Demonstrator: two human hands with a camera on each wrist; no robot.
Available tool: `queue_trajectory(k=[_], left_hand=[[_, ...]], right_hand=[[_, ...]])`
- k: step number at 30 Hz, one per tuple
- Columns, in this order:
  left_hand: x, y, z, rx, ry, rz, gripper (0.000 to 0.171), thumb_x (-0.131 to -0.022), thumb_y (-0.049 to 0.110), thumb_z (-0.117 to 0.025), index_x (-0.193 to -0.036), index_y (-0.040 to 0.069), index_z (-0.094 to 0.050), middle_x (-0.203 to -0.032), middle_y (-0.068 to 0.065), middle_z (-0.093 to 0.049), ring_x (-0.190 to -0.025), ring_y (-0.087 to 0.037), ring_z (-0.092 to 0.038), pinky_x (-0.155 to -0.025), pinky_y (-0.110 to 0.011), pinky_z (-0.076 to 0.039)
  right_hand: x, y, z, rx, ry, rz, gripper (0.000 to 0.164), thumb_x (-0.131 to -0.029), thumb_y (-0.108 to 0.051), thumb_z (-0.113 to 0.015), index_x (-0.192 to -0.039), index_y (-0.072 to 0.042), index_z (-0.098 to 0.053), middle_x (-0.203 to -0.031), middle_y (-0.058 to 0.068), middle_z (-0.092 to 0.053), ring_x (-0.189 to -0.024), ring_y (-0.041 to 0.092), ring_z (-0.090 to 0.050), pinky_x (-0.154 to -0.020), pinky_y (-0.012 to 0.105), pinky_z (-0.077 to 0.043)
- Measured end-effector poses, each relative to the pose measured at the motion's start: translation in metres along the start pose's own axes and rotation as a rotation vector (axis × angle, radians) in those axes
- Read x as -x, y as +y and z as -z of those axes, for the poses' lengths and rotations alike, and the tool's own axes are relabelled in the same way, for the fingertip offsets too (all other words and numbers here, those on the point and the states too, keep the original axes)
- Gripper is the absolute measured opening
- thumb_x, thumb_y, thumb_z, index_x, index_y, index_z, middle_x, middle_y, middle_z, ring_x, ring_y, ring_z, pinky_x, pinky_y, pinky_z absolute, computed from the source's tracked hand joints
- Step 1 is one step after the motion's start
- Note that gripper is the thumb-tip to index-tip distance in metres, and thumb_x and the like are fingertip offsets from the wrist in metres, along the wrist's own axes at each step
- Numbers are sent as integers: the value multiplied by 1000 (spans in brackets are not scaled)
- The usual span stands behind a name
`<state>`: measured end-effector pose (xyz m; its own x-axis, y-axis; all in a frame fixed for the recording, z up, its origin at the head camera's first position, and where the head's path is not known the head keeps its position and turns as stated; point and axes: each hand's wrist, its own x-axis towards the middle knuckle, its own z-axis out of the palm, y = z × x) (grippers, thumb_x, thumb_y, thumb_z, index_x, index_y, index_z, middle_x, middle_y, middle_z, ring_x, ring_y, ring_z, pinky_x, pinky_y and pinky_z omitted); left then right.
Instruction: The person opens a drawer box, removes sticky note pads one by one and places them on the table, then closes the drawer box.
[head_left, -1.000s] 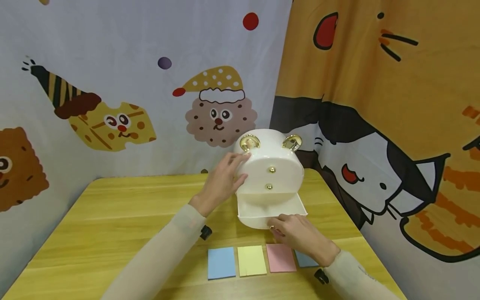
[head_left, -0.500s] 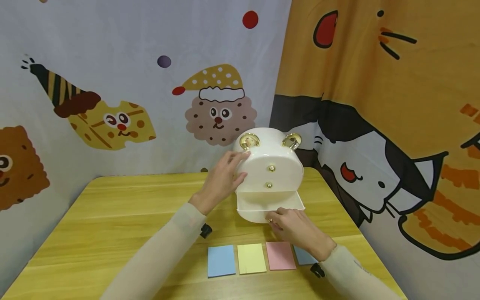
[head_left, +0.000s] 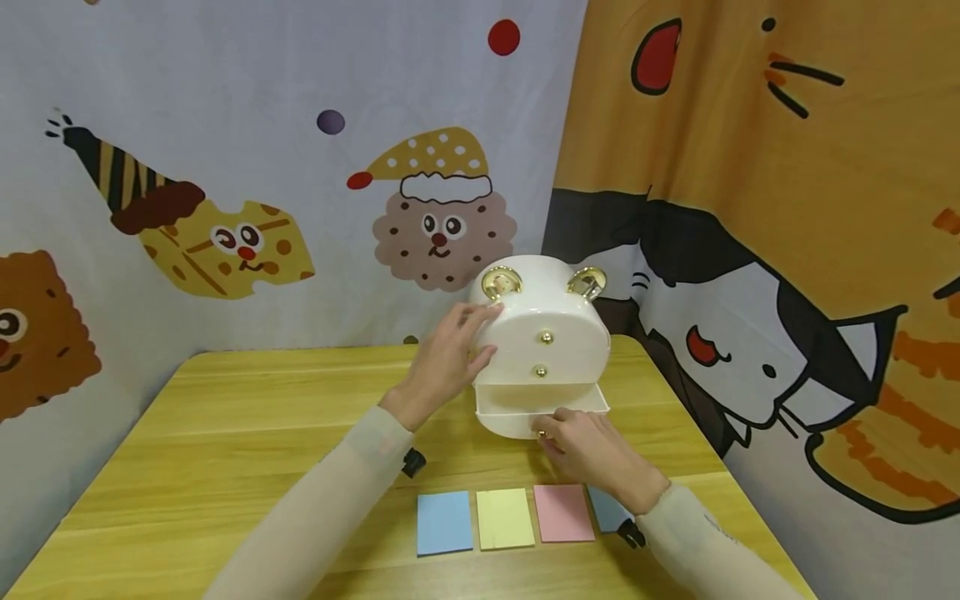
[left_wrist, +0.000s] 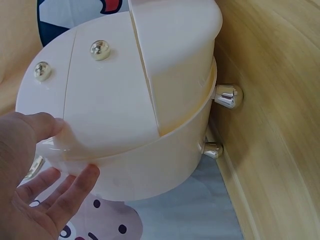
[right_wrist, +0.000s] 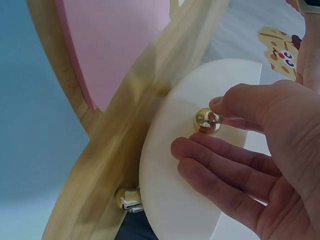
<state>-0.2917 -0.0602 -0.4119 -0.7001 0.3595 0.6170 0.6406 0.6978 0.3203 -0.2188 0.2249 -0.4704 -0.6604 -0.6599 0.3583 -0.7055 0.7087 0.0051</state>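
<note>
A white rounded drawer box (head_left: 517, 350) with gold ears stands at the back right of the table. Its bottom drawer (head_left: 504, 425) is partly pulled out, and the drawer's inside looks bare. My left hand (head_left: 446, 358) holds the box by its left edge; in the left wrist view the thumb (left_wrist: 47, 125) lies on the front face and the fingers lie along the side shell. At the drawer front, my right hand (head_left: 596, 454) pinches the gold knob (right_wrist: 206, 120) between thumb and forefinger, its other fingers extended by the white panel. Two upper drawers sit closed.
Along the near side of the wooden table (head_left: 262, 450) lie a blue note pad (head_left: 445, 523), a yellow one (head_left: 505, 518), a pink one (head_left: 564, 513) and another blue one (head_left: 606, 510) partly behind the right wrist. Printed curtains (head_left: 247, 83) hang close behind and right.
The bottom drawer has slid farther into the box, its front edge moving away from me with my right hand on the knob. My left hand stays on the box's side.
</note>
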Motion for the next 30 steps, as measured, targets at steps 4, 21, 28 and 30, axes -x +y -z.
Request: queue_trajectory(k=[4, 21, 28, 30], left_hand=[[1, 0, 0, 0, 1, 2, 67, -109, 22, -86, -170, 19, -58, -153, -19, -66, -118, -32, -73, -94, -44, -72], [0, 0, -1, 22, -3, 3, 68, -109, 21, -86, -170, 17, -58, -154, -19, -66, -126, -35, -73, -106, -47, -69], [-1, -1, -1, 18, -13, 14, 67, -110, 20, -85, -171, 18, -57, -155, -18, -65, -127, -35, -73, -108, -48, -69], [-1, -1, -1, 17, -11, 13, 67, -110, 20, -85, -171, 18, -57, -155, -18, -66, -126, -35, -73, -108, -48, -69]], right_hand=[[-2, 3, -2, 13, 14, 2, 25, -96, -11, -97, -118, -15, -86, -95, 2, -81, -63, 4, -51, -56, 17, -42], [-11, 9, -6, 15, 14, -5, 32, -96, -13, -98, -124, -11, -84, -103, 5, -81, -65, 8, -55, -58, 20, -47], [-16, 14, -12, 41, 16, -17, 32, -96, -15, -97, -125, -11, -84, -105, 5, -82, -67, 10, -59, -60, 24, -53], [-17, 15, -13, 46, 22, -16, 32, -96, -15, -97, -125, -11, -84, -106, 6, -82, -67, 11, -60, -60, 24, -53]])
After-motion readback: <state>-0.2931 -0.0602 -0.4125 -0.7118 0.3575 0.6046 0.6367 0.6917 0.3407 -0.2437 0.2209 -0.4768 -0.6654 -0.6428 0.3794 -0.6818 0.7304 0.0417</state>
